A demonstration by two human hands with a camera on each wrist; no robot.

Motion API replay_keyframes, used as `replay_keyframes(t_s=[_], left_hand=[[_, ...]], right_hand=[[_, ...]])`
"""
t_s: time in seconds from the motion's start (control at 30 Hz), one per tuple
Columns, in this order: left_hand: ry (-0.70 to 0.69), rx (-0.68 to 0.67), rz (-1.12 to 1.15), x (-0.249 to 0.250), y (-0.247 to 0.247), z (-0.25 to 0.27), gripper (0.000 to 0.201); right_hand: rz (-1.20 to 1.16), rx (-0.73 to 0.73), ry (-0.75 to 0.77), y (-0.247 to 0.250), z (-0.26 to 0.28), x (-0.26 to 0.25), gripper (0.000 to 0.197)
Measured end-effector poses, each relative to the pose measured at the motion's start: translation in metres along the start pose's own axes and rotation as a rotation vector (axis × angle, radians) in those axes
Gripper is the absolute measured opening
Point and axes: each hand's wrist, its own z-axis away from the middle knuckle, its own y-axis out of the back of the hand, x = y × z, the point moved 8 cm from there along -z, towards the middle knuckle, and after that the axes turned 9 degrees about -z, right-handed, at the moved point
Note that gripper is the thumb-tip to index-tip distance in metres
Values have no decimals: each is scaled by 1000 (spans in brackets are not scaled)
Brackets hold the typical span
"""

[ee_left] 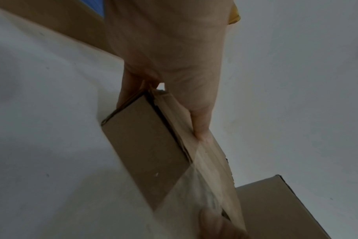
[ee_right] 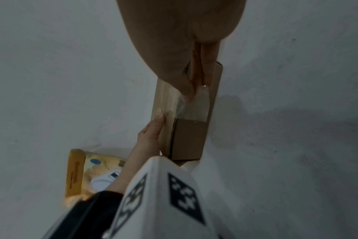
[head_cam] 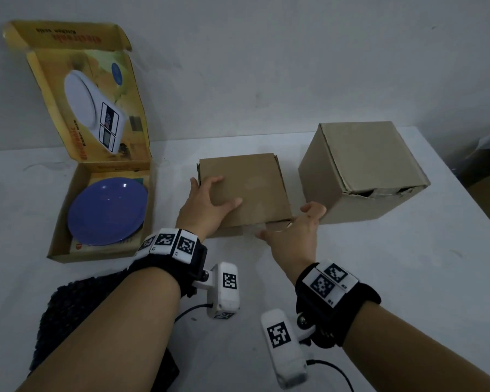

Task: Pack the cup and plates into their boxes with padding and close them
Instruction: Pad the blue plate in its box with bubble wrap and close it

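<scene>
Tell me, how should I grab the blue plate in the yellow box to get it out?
Probably by the rim. The blue plate lies flat and face up in the open yellow box, with the lid standing up behind it, so come from above. Hook your fingertips under the near edge, where the rim overhangs the paper beneath, then lift with both hands.

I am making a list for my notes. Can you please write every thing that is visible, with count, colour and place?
flat box: 1, brown, table centre, lid down
tall box: 1, brown, right of the flat box, closed
printed box: 1, yellow, table left, lid open
plate: 1, blue, inside the printed box
padding: 1, dark, near edge, under the left forearm
table: 1, white
left hand: 1, on the flat box's lid
right hand: 1, fingers at the flat box's front edge
</scene>
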Motion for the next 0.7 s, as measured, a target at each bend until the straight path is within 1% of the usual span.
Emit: replay_keyframes(t_s=[0.1,0.17,0.23,0.33,0.5,0.6,0.63,0.7], left_hand=[[-2,19,-10,1,-2,-2,66],[-2,18,-14,0,-2,-3,68],[4,2,-27,0,-3,-3,76],[-7,-18,-48,1,-4,-3,85],[-29,-10,-59,1,-4,-1,86],[-43,8,-57,0,-2,-1,86],[-42,16,-53,-1,-2,0,86],[-41,25,-54,-2,-2,0,86]], right_hand=[[-58,38,-178,-3,-3,22,85],[-61,9,-231,-7,-7,28,84],[-43,-17,-202,-10,-12,26,84],[-24,-3,-140,-12,-15,21,87],[21,35,-80,-9,-14,19,87],[-1,19,-27,-8,-15,16,86],[36,0,3,-8,-15,13,86],[213,-51,63,-9,-14,9,85]])
